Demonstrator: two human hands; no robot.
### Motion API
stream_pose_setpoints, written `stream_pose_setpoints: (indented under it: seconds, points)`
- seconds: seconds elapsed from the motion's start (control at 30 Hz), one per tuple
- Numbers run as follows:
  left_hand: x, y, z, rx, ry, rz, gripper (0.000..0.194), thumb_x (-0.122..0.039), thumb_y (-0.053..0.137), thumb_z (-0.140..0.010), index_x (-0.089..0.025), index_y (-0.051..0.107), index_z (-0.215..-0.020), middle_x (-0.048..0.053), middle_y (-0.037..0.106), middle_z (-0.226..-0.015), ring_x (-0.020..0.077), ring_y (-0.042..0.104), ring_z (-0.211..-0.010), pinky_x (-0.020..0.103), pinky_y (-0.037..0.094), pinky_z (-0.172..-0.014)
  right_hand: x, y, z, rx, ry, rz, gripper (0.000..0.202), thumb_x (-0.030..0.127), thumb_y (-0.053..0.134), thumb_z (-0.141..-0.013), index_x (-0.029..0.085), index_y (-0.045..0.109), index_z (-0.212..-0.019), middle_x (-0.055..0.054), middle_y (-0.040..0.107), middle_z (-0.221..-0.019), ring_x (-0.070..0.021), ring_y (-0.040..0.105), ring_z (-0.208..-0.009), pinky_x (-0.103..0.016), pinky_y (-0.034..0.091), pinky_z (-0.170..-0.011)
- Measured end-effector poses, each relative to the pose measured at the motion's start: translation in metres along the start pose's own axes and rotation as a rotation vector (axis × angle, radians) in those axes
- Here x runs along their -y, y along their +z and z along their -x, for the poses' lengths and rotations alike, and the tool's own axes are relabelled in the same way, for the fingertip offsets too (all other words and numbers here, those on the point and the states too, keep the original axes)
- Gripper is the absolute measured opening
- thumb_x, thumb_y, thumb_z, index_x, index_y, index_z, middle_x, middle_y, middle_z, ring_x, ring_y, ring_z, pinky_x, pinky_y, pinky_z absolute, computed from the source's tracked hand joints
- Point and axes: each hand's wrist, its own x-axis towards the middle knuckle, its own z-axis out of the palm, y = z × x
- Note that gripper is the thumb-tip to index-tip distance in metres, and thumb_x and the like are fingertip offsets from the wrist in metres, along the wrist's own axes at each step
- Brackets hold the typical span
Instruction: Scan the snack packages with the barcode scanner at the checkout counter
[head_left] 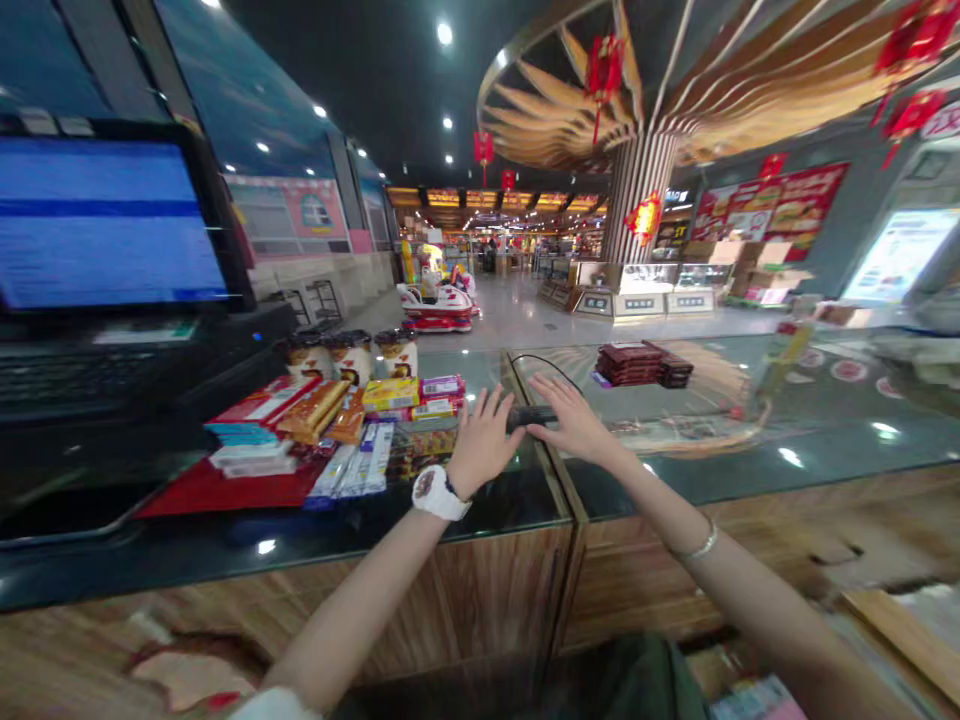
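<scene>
Both of my hands reach out over the glass-topped counter [480,520], fingers stretched and apart. My left hand [482,445], with a white watch [439,493] on its wrist, is just right of some small yellow and pink snack boxes [391,394]. Across the counter seam, my right hand [574,420] has a bracelet [705,540] further down the arm. Between the hands lies a dark, elongated object [531,415]; a thin black cable [555,366] curves behind it. My thumbs are close to this object, but whether they touch it I cannot tell.
At left stand a monitor [105,220] and a keyboard [60,385]. Lidded cups [351,355], gold-wrapped snacks [315,408] and silvery sticks [356,462] crowd the counter's left part. Dark brown packets [634,364] are stacked at right. A kiddie ride [439,300] stands beyond.
</scene>
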Motion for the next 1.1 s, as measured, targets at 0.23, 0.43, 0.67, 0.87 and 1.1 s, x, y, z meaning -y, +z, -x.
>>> stream_pose_setpoints:
  seconds: [0.23, 0.43, 0.67, 0.87, 1.1]
  points:
    - [0.053, -0.005, 0.056, -0.18, -0.109, -0.103, 0.052, -0.036, 0.045, -0.096, -0.016, 0.043, -0.144, 0.013, 0.041, -0.154, 0.0321, 0.033, -0.145, 0.056, 0.026, -0.119, 0.059, 0.026, -0.009, 0.069, -0.146, -0.024, 0.077, 0.038, 0.061, -0.085, 0.029, 0.029, -0.154, -0.004, 0.027, -0.162, -0.03, 0.022, -0.149, -0.057, 0.022, -0.119]
    - [0.097, -0.016, 0.08, -0.225, -0.175, -0.136, 0.047, -0.033, 0.046, -0.094, -0.017, 0.05, -0.138, 0.012, 0.048, -0.149, 0.0317, 0.039, -0.141, 0.056, 0.027, -0.118, 0.091, 0.047, -0.038, 0.115, -0.302, -0.015, 0.075, 0.033, 0.06, -0.087, 0.029, 0.028, -0.154, -0.007, 0.031, -0.16, -0.0293, 0.026, -0.148, -0.06, 0.02, -0.118]
    - [0.13, -0.021, 0.098, -0.235, -0.271, -0.151, 0.04, -0.028, 0.044, -0.095, -0.017, 0.057, -0.131, 0.011, 0.054, -0.144, 0.0314, 0.046, -0.136, 0.059, 0.027, -0.117, 0.121, 0.089, -0.082, 0.177, -0.458, 0.014, 0.071, 0.019, 0.056, -0.085, 0.027, 0.033, -0.152, -0.007, 0.033, -0.159, -0.0305, 0.029, -0.147, -0.061, 0.02, -0.117]
    - [0.119, -0.009, 0.112, -0.142, -0.277, -0.163, 0.042, -0.043, 0.055, -0.091, -0.019, 0.061, -0.124, 0.012, 0.063, -0.133, 0.0342, 0.048, -0.133, 0.061, 0.027, -0.116, 0.132, 0.122, -0.11, 0.286, -0.488, 0.051, 0.079, 0.007, 0.055, -0.08, 0.029, 0.032, -0.152, -0.004, 0.036, -0.158, -0.0304, 0.033, -0.145, -0.061, 0.024, -0.116]
    - [0.113, -0.001, 0.12, -0.147, -0.351, -0.16, 0.032, -0.032, 0.055, -0.09, -0.019, 0.062, -0.118, 0.01, 0.068, -0.121, 0.0309, 0.052, -0.126, 0.058, 0.026, -0.117, 0.126, 0.146, -0.118, 0.275, -0.578, -0.002, 0.064, 0.006, 0.05, -0.084, 0.026, 0.047, -0.145, -0.007, 0.049, -0.15, -0.026, 0.042, -0.14, -0.053, 0.033, -0.113]
